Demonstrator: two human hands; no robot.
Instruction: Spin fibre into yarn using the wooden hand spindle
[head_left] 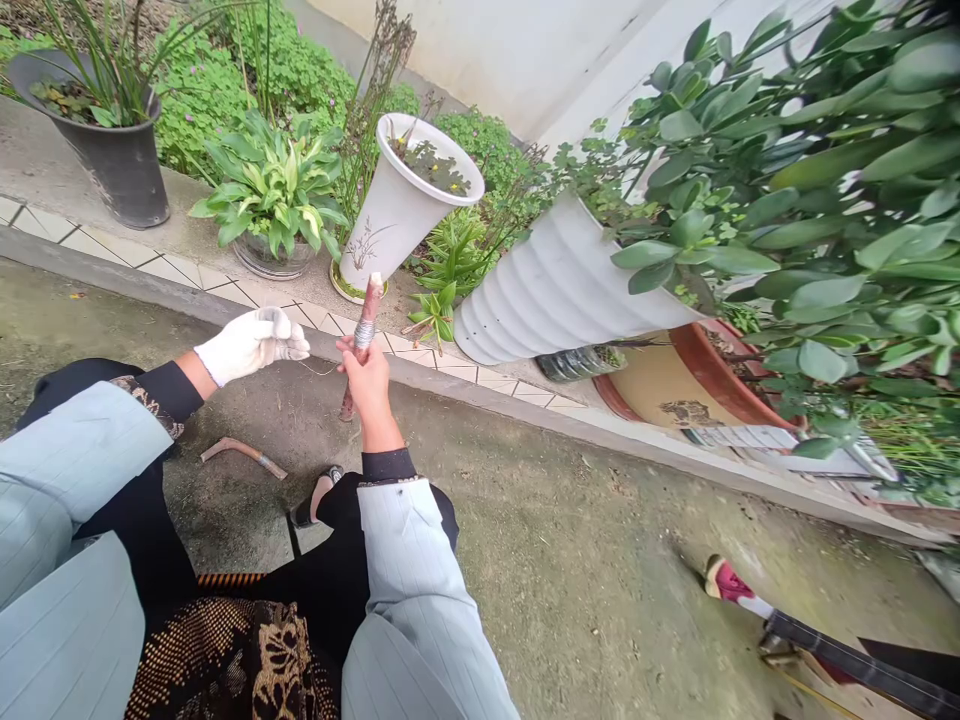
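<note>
My right hand [367, 378] is bare and wrapped round a reddish-brown stick-like handle [366, 312] held upright, with a band of wound metal wire just above my fingers. My left hand [251, 343] wears a white glove and is closed in a pinch beside it, holding a thin wire that runs towards the handle. Both hands hover over the concrete ground in front of my knees. A curved brown tool [241, 452] lies on the ground below my left hand.
Along a tiled kerb [480, 380] stand a dark pot [112, 150], a leafy plant [274, 195], a tall white pot [397, 205], a ribbed white pot [555, 290] with a bush, and a terracotta pot [697, 385]. Another person's shoe [724, 580] is at lower right.
</note>
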